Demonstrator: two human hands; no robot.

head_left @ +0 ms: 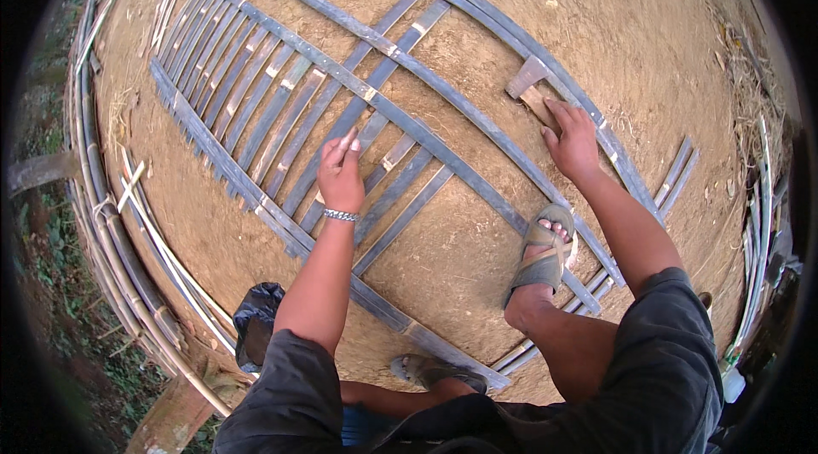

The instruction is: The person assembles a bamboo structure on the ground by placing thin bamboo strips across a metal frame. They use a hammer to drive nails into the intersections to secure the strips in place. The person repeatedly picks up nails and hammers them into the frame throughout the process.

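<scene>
In front of me on the ground lies a lattice of dark split-bamboo slats (324,83), with many short crosspieces side by side at its left. My left hand (342,181), wearing a chain bracelet (341,215), is above the lattice. Its fingertips are pressed together, and whatever they pinch is too small to make out. At the right, my right hand (573,144) has thumb and fingers around the wooden handle of a hatchet (527,76). The hatchet's broad metal head lies beside a long curved slat (588,104).
My sandalled right foot (544,249) presses on the slats; the other foot (426,370) is beside the near slat. Bamboo poles (106,224) run along the left edge. A black plastic bag (258,326) stands near left. Two short slats (677,177) and more strips (756,232) lie right.
</scene>
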